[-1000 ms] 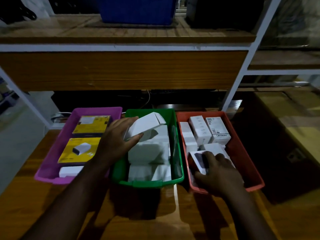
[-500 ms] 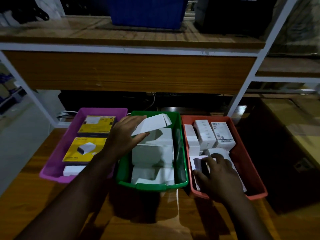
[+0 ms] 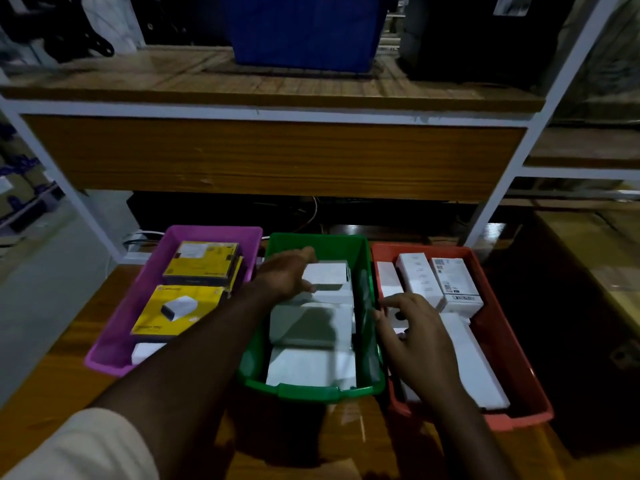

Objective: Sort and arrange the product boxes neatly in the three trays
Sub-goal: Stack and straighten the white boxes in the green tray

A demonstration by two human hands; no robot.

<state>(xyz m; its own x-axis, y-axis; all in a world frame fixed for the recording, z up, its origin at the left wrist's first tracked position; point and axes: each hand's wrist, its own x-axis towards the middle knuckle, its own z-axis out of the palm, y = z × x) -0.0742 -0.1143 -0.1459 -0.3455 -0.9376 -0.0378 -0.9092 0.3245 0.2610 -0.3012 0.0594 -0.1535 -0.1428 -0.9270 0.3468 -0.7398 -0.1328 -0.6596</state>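
Three trays stand side by side on the wooden shelf: a purple tray (image 3: pixel 114 344) with yellow boxes (image 3: pixel 180 308), a green tray (image 3: pixel 311 389) with several white boxes, and a red tray (image 3: pixel 512 358) with white boxes (image 3: pixel 453 284). My left hand (image 3: pixel 287 275) grips a white box (image 3: pixel 327 273) lying flat at the far end of the green tray. My right hand (image 3: pixel 412 337) rests with spread fingers on a white box (image 3: pixel 396 313) at the left side of the red tray; most of that box is hidden.
A wooden shelf board (image 3: pixel 270 154) hangs low right behind the trays, carried by white metal uprights (image 3: pixel 498 199). A blue bin (image 3: pixel 304 32) sits on the upper shelf. Cardboard cartons (image 3: pixel 595 268) stand to the right.
My left hand has lowered the tilted white box flat into the far end of the green tray. My right hand has slid forward and left over the boxes in the red tray.
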